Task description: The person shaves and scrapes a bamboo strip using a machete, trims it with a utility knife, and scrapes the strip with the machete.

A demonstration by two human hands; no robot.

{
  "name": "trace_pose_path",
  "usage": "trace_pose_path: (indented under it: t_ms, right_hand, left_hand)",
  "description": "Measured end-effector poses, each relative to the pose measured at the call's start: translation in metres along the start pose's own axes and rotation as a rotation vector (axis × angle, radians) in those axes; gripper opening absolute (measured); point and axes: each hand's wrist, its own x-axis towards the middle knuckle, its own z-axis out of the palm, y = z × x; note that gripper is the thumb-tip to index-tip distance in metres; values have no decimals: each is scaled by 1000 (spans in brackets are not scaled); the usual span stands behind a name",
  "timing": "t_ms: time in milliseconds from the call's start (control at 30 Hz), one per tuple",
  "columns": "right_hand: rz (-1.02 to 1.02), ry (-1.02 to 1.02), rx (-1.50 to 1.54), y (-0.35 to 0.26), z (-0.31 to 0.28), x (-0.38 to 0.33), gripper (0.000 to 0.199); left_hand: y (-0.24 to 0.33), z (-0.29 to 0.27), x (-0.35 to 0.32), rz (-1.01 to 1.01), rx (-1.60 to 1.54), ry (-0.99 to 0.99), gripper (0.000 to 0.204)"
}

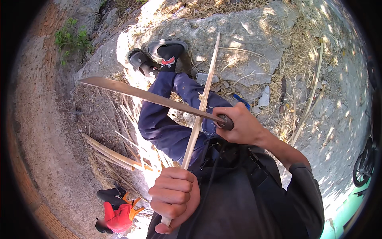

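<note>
My left hand [173,196] is closed round the lower end of a long pale split-wood strip [193,140], probably bamboo, which slants up and away from me over my legs and narrows to a point. My right hand [241,124] grips the dark handle of a machete [151,96]. Its long brownish blade points to the left and crosses over the strip just beside the right hand. A small curl of shaving clings to the strip a little above the crossing. Whether the blade's edge bites into the wood, I cannot tell.
My legs in dark trousers [163,133] stretch ahead beneath the blade. Split poles [113,154] lie to the left. Shavings [292,89] litter the ground round a concrete slab [246,36]. A person in red [118,217] sits at lower left; a blue object [241,101] lies beyond my right hand.
</note>
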Motion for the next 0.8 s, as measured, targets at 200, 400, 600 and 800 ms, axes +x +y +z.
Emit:
trace_pose_path:
  t_ms: [200, 400, 600, 800]
  right_hand:
    - [-59, -29, -13, -5, 1, -3, 27]
    - [-5, 6, 20, -5, 2, -2, 25]
    - [35, 41, -40, 27, 0, 9, 21]
    - [29, 156, -13, 0, -6, 4, 17]
  left_hand:
    - [0, 2, 2, 15, 11, 4, 72]
    - [0, 0, -1, -7, 9, -7, 65]
    - [2, -4, 0, -12, 28, 19, 65]
    - [1, -1, -1, -10, 10, -10, 65]
